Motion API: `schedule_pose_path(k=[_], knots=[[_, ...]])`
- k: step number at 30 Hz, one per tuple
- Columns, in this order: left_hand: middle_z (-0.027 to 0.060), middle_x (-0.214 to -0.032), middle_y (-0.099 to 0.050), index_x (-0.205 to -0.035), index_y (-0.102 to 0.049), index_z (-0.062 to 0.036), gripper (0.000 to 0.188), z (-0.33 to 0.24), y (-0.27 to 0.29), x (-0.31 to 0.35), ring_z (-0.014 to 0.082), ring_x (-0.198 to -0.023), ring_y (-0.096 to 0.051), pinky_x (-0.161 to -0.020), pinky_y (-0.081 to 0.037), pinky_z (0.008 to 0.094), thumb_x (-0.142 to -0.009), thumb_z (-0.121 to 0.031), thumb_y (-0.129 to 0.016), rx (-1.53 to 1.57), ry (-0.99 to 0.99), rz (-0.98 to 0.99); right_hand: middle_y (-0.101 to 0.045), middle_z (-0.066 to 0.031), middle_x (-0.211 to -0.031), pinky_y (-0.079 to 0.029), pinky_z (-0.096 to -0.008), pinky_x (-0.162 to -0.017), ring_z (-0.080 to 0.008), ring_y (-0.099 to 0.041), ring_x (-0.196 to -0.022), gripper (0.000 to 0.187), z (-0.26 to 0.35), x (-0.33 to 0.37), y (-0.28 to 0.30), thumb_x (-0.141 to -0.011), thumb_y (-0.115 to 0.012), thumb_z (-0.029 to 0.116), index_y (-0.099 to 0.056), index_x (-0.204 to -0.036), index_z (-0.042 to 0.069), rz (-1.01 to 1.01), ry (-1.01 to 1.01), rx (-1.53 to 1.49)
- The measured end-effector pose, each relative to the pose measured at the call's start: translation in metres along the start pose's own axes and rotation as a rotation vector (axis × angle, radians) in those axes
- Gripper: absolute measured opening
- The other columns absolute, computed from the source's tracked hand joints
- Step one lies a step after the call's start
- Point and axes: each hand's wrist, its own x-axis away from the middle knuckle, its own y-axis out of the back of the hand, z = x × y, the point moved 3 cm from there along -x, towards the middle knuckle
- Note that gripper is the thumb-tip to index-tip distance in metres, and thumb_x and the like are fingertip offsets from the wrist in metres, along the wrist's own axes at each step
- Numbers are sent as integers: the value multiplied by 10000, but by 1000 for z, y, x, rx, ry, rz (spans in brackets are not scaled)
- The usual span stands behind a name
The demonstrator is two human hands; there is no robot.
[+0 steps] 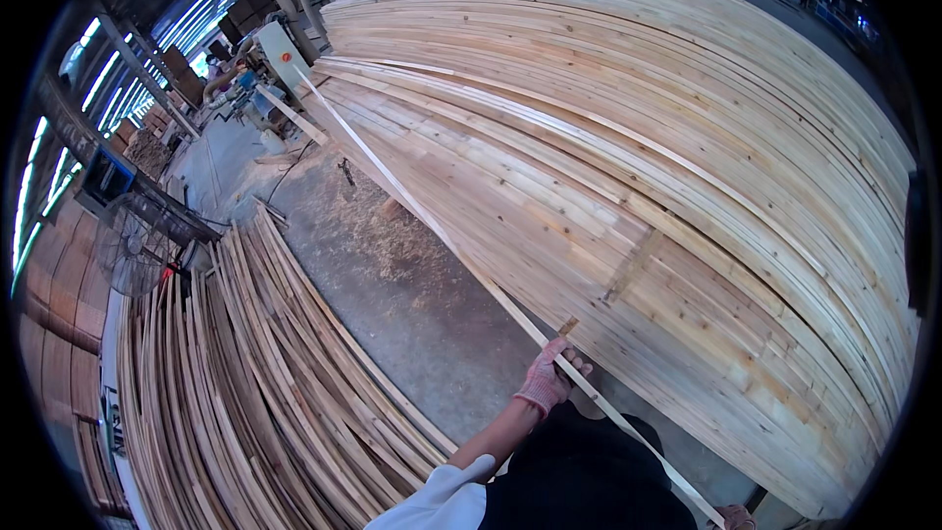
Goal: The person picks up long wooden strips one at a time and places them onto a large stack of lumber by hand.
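My left hand [549,373], in a pinkish work glove, is closed round a long, thin wooden strip [515,312]. The strip runs from the lower edge past my body and away to the upper left, beside the edge of a big stack of boards [549,206]. A short wooden stub [568,327] sticks up just by my left fingers; whether I hold it too is unclear. At the bottom edge my right hand [736,517], gloved and partly cut off, is closed at the near end of the strip.
To the left lies a large pile of long wooden strips [285,383]. Sawdust [392,236] covers the floor between the piles. A standing fan [132,245] is at far left. Beyond are a machine [283,57] and a person [214,69] at work.
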Motion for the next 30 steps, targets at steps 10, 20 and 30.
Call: schedule_pose_path(k=[10,20,30], knots=[[14,-657,-524,-801,-583,-112,163,75,-6,16,221,-634,-555,-775,-514,466,-822,-207,-713,55,-34,-1,-672,-161,-1124,-494,-437,-849,-380,-645,-962,381,-41,34,45,-936,-502,352,-710,-1081,67,-234,143,-623],[61,-868,-627,-956,-590,-96,187,146,26,18,235,-813,-626,-845,-534,464,-870,-229,-689,-1,0,23,-713,-106,-909,-556,-384,-738,-255,-695,-773,307,-137,-113,10,-888,-528,354,-680,-1060,151,217,3,-13],[100,-1072,-663,-1112,-603,-138,238,211,120,3,265,-904,-649,-813,-534,413,-902,-239,-652,-263,419,13,-562,-172,-1310,-428,-440,-989,-383,-563,-1152,516,166,-119,-6,-970,-329,498,-561,-1264,144,106,697,339]])
